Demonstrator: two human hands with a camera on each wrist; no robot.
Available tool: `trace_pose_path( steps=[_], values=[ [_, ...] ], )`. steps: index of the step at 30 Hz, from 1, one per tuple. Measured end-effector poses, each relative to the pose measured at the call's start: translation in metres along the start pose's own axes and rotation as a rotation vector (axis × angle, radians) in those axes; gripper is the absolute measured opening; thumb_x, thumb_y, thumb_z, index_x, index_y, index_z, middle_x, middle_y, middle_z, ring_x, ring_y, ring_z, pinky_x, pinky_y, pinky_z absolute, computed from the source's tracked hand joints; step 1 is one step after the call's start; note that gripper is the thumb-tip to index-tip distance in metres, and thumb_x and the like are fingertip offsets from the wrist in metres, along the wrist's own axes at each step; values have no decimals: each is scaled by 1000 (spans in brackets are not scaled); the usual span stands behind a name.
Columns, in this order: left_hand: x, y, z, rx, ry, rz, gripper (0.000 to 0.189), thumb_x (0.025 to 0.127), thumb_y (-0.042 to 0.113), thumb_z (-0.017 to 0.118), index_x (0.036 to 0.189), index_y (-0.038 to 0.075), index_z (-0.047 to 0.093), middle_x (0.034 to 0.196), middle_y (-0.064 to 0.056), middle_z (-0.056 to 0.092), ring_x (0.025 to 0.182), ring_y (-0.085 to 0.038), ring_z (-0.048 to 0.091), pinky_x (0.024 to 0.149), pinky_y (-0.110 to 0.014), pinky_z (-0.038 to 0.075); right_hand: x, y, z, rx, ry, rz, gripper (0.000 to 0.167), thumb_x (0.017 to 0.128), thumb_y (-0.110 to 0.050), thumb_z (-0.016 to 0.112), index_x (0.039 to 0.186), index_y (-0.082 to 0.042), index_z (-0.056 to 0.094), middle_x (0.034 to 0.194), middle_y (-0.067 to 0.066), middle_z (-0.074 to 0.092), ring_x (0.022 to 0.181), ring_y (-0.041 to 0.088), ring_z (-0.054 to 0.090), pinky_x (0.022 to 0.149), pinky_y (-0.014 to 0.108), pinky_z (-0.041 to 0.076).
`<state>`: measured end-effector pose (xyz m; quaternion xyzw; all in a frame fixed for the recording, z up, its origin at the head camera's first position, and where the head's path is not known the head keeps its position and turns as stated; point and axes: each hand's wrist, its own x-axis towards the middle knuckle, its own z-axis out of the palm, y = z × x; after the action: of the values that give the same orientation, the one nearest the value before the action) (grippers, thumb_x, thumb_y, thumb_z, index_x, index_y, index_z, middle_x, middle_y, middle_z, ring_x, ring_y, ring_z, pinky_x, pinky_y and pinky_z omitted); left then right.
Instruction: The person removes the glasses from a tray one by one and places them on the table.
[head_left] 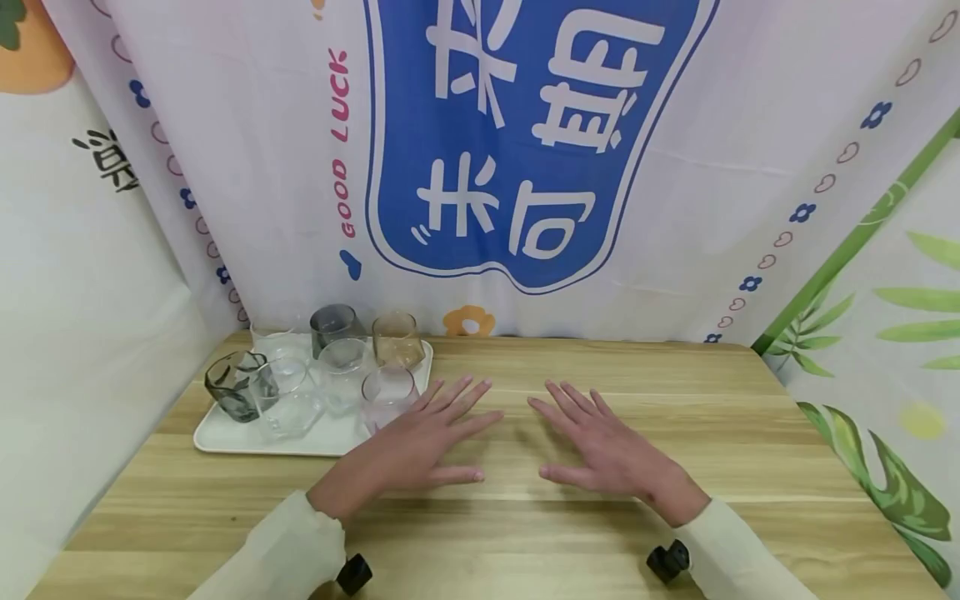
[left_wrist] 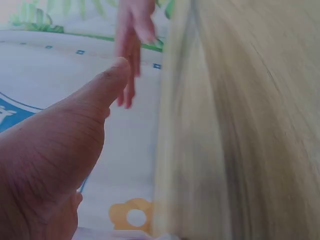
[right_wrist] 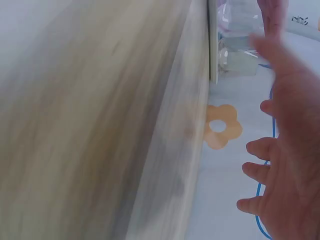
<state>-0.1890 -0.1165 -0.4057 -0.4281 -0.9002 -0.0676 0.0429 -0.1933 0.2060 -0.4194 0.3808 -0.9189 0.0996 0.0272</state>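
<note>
Both hands are held over the wooden table [head_left: 517, 533], palms down, with fingers spread and nothing in them. The left hand [head_left: 423, 442] is nearest to the pink-tinted glass [head_left: 386, 390] and partly covers it; whether they touch I cannot tell. Some way to the right is the right hand [head_left: 615, 450], with a gap between the two. A white tray [head_left: 262, 448] at the table's left bears several glasses, among them a dark grey glass [head_left: 334, 327], an amber glass [head_left: 397, 342], a dark patterned glass [head_left: 234, 387] and a clear angular glass [head_left: 288, 408].
A printed white curtain [head_left: 675, 242] hangs along the table's back edge. More printed cloth [head_left: 900, 333] stands at the right, and a white cloth wall [head_left: 82, 308] is at the left. Black wrist mounts [head_left: 354, 573] show below the sleeves [head_left: 288, 546].
</note>
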Motion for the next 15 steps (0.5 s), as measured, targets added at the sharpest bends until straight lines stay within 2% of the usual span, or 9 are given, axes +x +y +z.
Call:
trace_pose_path(
  steps=[3,7,12,15],
  values=[
    [-5,1,-8,14,57,-2,72,99,60,57,159,24,41,171,-6,5,156,-29,5,122,-54,11,5,-3,1,36,15,-11,79,102,-58,53,165,-23,22,169,11,16,152,37,21,119,60,19],
    [-15,0,-23,-9,169,-16,66,100,55,59,154,18,49,169,-7,19,153,-31,22,120,-53,24,15,-8,1,47,52,-32,73,104,-54,52,164,-19,28,165,12,31,147,36,35,118,54,27],
    [-32,-9,-39,-8,312,-23,59,101,51,60,145,13,59,160,-9,40,144,-32,41,113,-54,38,30,-16,3,46,108,-57,70,104,-52,54,161,-15,34,155,8,47,135,30,51,112,50,40],
    [-42,-17,-46,7,391,-33,53,97,44,68,138,11,64,154,-11,48,139,-34,47,110,-54,42,38,-21,5,76,119,-54,70,103,-47,59,160,-14,35,150,9,53,129,30,56,107,50,45]
  ],
)
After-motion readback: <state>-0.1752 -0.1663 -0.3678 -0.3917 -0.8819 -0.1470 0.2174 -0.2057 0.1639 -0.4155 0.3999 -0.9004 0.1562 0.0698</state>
